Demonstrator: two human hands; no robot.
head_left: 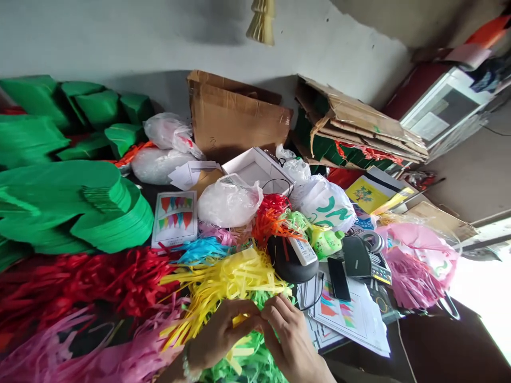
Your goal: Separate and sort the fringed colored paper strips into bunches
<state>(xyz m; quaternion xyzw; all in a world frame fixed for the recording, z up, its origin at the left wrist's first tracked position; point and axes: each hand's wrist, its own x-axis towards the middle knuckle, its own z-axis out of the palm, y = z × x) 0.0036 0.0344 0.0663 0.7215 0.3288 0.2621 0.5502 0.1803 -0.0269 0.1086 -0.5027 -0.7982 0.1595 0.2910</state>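
My left hand [225,330], with a beaded bracelet at the wrist, is closed in a pinch on a yellow paper tassel [241,319]. Opposite it, my right hand [285,330] has its fingers bent and pressed together, and its fingertips meet those of my left. Whatever lies between the right fingertips is hidden. Beneath both hands spreads a heap of light green paper fringe [255,361]. Just beyond them lies a pile of yellow fringe [231,274]. Red fringe [131,276] and pink fringe [99,351] cover the left side.
Stacked green sheets [107,213] rise at the left. Cardboard boxes [239,117] lean against the wall. Behind the fringe sit plastic bags [229,202] and a black case [289,260]. A phone [339,279] lies on printed sheets [359,319] at the right, near pink tassels [415,274].
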